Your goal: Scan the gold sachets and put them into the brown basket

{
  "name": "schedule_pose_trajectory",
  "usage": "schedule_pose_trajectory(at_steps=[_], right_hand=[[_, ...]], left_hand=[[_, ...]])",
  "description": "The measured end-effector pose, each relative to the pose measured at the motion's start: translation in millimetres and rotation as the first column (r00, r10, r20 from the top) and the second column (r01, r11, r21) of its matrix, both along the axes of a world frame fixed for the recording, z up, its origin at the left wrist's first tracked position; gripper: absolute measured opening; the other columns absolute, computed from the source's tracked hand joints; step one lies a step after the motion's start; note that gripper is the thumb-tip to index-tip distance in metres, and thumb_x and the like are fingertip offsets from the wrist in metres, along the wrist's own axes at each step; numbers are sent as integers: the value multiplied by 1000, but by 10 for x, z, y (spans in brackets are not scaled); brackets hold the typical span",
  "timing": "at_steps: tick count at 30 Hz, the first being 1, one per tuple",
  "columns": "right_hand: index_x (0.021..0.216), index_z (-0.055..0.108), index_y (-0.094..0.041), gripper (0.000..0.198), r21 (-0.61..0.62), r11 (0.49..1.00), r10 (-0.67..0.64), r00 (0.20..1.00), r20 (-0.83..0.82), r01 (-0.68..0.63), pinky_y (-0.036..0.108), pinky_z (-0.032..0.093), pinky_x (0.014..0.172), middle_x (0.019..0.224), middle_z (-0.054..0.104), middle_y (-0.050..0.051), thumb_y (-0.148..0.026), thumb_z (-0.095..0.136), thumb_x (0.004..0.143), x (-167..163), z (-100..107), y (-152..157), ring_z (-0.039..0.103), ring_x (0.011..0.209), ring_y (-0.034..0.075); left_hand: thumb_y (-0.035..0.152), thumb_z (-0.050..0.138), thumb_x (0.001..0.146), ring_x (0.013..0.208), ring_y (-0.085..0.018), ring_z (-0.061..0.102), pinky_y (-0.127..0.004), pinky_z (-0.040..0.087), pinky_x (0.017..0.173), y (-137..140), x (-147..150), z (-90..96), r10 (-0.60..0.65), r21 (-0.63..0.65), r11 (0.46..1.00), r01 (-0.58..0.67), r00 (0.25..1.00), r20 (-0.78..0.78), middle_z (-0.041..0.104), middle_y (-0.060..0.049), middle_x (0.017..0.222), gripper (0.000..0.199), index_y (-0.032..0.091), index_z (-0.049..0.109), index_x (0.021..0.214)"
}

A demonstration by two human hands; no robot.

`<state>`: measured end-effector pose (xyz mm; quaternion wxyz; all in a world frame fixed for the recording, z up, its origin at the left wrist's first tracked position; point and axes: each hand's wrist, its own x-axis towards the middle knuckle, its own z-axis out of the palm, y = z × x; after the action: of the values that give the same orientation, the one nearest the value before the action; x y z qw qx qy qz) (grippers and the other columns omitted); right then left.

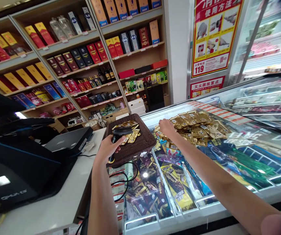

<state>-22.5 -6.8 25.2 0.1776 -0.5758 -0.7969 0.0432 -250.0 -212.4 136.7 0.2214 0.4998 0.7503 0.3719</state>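
Note:
My left hand is wrapped round the handle of a black barcode scanner, its head over a brown woven tray. Small gold foil packets lie in that tray, partly covered by the scanner. A black cable loops down below the scanner. At the left end of a spread-out pile of gold packets on the glass freezer top, my right hand has its fingers curled together. Whatever is between those fingertips is hidden by the hand.
The glass-topped freezer holds wrapped ice creams in wire baskets. To the left, a black checkout machine stands on a white counter. Shelves of boxed bottles fill the back wall, beside a red and yellow poster.

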Motion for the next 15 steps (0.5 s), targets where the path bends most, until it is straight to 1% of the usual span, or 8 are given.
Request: schedule_pose_trajectory(at_steps=[2,4,6,9,10,12,14,15], right_hand=[[113,68,-13,30,60,997,58,997,-44,-55,34,47,88,116,66,18,-22,44,97,-163,82,-44,61,111,29],[113,68,-15,29,81,986,150,986,-74,-144,33,47,87,116,67,16,-27,46,98,-424,174,-129,62,110,27],[111,69,-16,27,47,965,260,964,-62,-257,31,47,86,116,67,15,-26,49,96,-759,258,-243,63,108,26],[113,70,-15,28,-83,918,390,921,13,-388,32,49,86,117,69,17,-27,54,93,-1295,323,-411,64,109,29],[115,69,-13,32,-122,905,416,909,41,-408,34,49,87,119,68,19,-31,58,92,-1457,320,-451,63,112,31],[128,62,-10,52,-152,877,469,881,70,-455,40,47,95,129,62,23,-43,64,87,-1730,278,-489,56,122,36],[139,52,-8,68,-169,854,507,860,57,-492,46,40,105,142,52,25,-53,59,89,-1914,202,-466,46,133,38],[141,49,-7,69,-190,847,513,857,47,-497,47,38,107,146,48,25,-54,53,92,-1972,161,-438,43,137,38]], left_hand=[[69,74,62,55,-17,58,-24,41,49,-52,-68,22,56,15,998,-56,998,16,63,-1,59,59,17,64,89],[70,73,64,55,-17,59,-24,41,50,-108,-126,47,92,46,995,-94,995,32,63,-2,59,59,17,64,88],[70,72,64,55,-17,58,-25,41,50,-161,-170,70,119,77,990,-122,992,39,63,-2,58,58,17,63,87],[70,72,64,54,-17,58,-25,42,49,-212,-217,83,148,102,983,-153,987,59,63,-1,58,58,18,62,87],[69,72,64,54,-17,59,-25,42,49,-220,-230,78,151,111,981,-158,986,69,63,-1,58,57,18,61,87],[68,72,65,53,-17,59,-25,43,49,-224,-257,57,149,125,979,-158,986,76,62,-1,57,56,17,61,86],[66,72,67,53,-16,58,-25,44,49,-222,-281,33,148,136,978,-157,986,71,61,-1,55,53,17,61,86],[65,72,67,52,-16,58,-25,44,49,-221,-289,25,147,139,978,-156,987,68,61,-1,55,52,17,61,86]])
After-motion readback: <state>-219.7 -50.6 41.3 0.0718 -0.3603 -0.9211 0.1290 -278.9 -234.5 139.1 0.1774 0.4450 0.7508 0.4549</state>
